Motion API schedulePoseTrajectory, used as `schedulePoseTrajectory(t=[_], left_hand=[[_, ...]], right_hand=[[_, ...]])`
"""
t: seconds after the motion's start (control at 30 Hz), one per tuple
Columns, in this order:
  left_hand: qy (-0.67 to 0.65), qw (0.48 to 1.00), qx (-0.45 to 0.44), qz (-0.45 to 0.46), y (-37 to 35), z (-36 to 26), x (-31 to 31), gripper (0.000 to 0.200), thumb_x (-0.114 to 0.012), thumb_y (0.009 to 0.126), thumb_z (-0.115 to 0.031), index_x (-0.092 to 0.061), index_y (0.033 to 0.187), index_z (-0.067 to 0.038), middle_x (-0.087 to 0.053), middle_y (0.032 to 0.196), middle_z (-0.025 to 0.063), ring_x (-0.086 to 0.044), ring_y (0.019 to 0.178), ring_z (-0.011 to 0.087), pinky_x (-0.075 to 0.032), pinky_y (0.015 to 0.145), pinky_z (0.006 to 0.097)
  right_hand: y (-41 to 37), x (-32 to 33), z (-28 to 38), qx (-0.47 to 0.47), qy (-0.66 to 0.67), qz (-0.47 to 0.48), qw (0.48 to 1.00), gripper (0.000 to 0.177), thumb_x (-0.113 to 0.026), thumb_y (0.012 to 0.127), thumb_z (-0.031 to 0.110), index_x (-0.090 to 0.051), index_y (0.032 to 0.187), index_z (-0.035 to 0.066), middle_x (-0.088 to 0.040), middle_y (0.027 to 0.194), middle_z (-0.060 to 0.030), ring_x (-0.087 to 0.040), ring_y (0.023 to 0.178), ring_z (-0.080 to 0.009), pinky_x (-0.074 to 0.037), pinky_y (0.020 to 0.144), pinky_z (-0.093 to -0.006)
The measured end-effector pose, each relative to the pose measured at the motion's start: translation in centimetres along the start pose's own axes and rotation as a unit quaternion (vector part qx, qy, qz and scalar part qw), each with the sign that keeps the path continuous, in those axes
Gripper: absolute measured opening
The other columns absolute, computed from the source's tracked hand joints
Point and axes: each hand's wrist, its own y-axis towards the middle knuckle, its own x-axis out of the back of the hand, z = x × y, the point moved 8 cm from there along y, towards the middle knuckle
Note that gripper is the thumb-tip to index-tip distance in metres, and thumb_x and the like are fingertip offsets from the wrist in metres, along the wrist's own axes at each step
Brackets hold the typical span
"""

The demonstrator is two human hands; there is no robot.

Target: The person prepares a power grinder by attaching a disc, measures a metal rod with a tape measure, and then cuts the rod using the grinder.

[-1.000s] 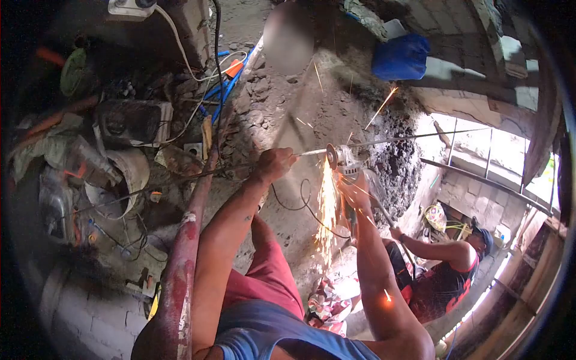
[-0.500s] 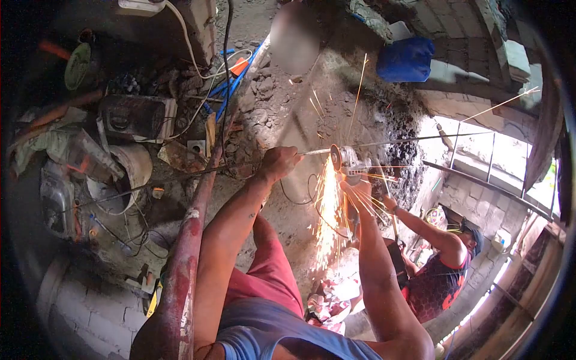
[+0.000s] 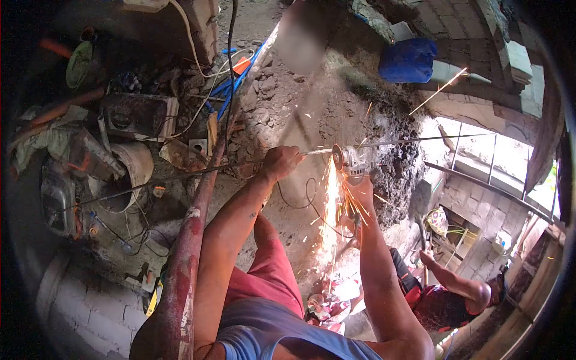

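Observation:
A long thin metal rod crosses the view from the left side to the bright opening on the right. My left hand is closed around it near the middle. Just right of that hand, the disc of an angle grinder meets the rod, and bright sparks stream downward. My right hand is wrapped round the grinder's body from below; some of its fingers are hidden. A dark cord loops over the ground between my arms.
A red, worn pole slants up beside my left arm. At lower right a co-worker grips a long handle. Buckets and scrap, including a metal basin, lie at left. A blue container stands at upper right, above a barred opening.
The co-worker has drawn back down and right, with the arm pulled away from near my right hand. Sparks have changed shape. My hands, the rod and the grinder stay nearly in place.

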Motion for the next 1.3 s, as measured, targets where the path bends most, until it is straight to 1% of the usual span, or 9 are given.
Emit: schedulePoseTrajectory(t=[0.5, 0.73, 0.8, 0.9, 0.93, 0.97, 1.03, 1.07, 1.3], left_hand=[[-0.022, 1.0, 0.018, -0.01, -0.2, -0.2, 0.5, 0.039, -0.066, 0.091, -0.042, -0.062, 0.079, -0.005, -0.062, 0.073, 0.0195, -0.065, 0.072, 0.0401, -0.048, 0.065, 0.0508], [-0.009, 1.0, 0.004, -0.014, -0.3, -0.5, 0.8, 0.039, -0.067, 0.091, -0.041, -0.062, 0.078, -0.005, -0.062, 0.072, 0.0199, -0.065, 0.071, 0.041, -0.048, 0.063, 0.0517], [-0.01, 1.0, -0.001, -0.018, -0.3, -0.6, 0.9, 0.039, -0.067, 0.091, -0.041, -0.062, 0.078, -0.005, -0.062, 0.072, 0.02, -0.065, 0.071, 0.0412, -0.048, 0.063, 0.0518], [-0.005, 1.0, 0.01, -0.004, -0.2, -0.7, 0.9, 0.039, -0.066, 0.091, -0.041, -0.062, 0.078, -0.005, -0.062, 0.072, 0.0202, -0.065, 0.072, 0.0412, -0.048, 0.064, 0.052], [0.0, 1.0, 0.014, -0.001, -0.2, -0.7, 0.9, 0.039, -0.066, 0.091, -0.041, -0.063, 0.079, -0.005, -0.063, 0.072, 0.0203, -0.065, 0.072, 0.0413, -0.048, 0.064, 0.0519], [0.003, 1.0, 0.018, 0.001, -0.2, -0.7, 0.9, 0.038, -0.066, 0.091, -0.042, -0.063, 0.079, -0.005, -0.063, 0.073, 0.0205, -0.066, 0.072, 0.0413, -0.049, 0.064, 0.0519], [0.005, 1.0, 0.023, 0.003, -0.2, -0.7, 0.9, 0.039, -0.066, 0.091, -0.042, -0.063, 0.079, -0.005, -0.064, 0.073, 0.0205, -0.066, 0.072, 0.0413, -0.049, 0.064, 0.0519], [0.007, 1.0, 0.027, 0.005, -0.1, -0.6, 0.8, 0.039, -0.066, 0.091, -0.042, -0.063, 0.079, -0.005, -0.064, 0.073, 0.0204, -0.066, 0.072, 0.0413, -0.049, 0.064, 0.052], [0.014, 1.0, 0.0, -0.008, -0.2, -0.9, 0.9, 0.039, -0.065, 0.091, -0.041, -0.063, 0.079, -0.005, -0.064, 0.072, 0.0195, -0.066, 0.072, 0.0411, -0.05, 0.065, 0.0528]], right_hand=[[-1.2, 1.3, 3.0, -0.061, 0.003, 0.044, 0.997, 0.074, -0.083, 0.071, 0.034, -0.051, 0.125, -0.005, -0.069, 0.109, -0.0298, -0.068, 0.103, -0.0431, -0.055, 0.087, -0.0479], [-1.0, 0.7, 2.7, -0.008, 0.028, 0.02, 0.999, 0.071, -0.083, 0.074, 0.035, -0.051, 0.123, -0.006, -0.07, 0.109, -0.0261, -0.07, 0.098, -0.0375, -0.055, 0.082, -0.0452], [-1.0, 0.9, 3.6, 0.002, 0.063, 0.02, 0.998, 0.059, -0.082, 0.074, 0.02, -0.056, 0.121, -0.004, -0.071, 0.103, -0.0175, -0.069, 0.09, -0.0224, -0.056, 0.077, -0.0374], [-0.4, -0.2, 2.8, 0.039, 0.103, 0.029, 0.993, 0.069, -0.083, 0.075, 0.036, -0.053, 0.12, -0.006, -0.072, 0.103, -0.0254, -0.071, 0.096, -0.0352, -0.056, 0.079, -0.0445], [-1.9, 1.2, 3.8, -0.02, 0.174, 0.047, 0.983, 0.057, -0.081, 0.076, 0.016, -0.057, 0.125, -0.001, -0.071, 0.105, -0.011, -0.066, 0.089, -0.0168, -0.055, 0.075, -0.0348], [-1.6, 0.7, 2.8, -0.019, 0.174, 0.047, 0.983, 0.057, -0.081, 0.076, 0.016, -0.057, 0.125, -0.001, -0.071, 0.105, -0.011, -0.066, 0.089, -0.0168, -0.055, 0.075, -0.0348], [-1.4, -0.5, 2.6, 0.004, 0.289, 0.1, 0.952, 0.075, -0.083, 0.075, 0.044, -0.053, 0.124, -0.004, -0.07, 0.106, -0.026, -0.069, 0.098, -0.0382, -0.055, 0.081, -0.0454], [-0.8, 1.2, 2.4, -0.002, -0.032, 0.01, 0.999, 0.077, -0.085, 0.073, 0.045, -0.053, 0.124, -0.004, -0.07, 0.105, -0.0265, -0.069, 0.097, -0.0419, -0.055, 0.081, -0.047], [-0.6, 0.9, 1.7, 0.016, 0.012, -0.001, 1.0, 0.068, -0.08, 0.076, 0.044, -0.056, 0.118, -0.004, -0.072, 0.1, -0.0256, -0.07, 0.094, -0.0421, -0.055, 0.08, -0.0484]])
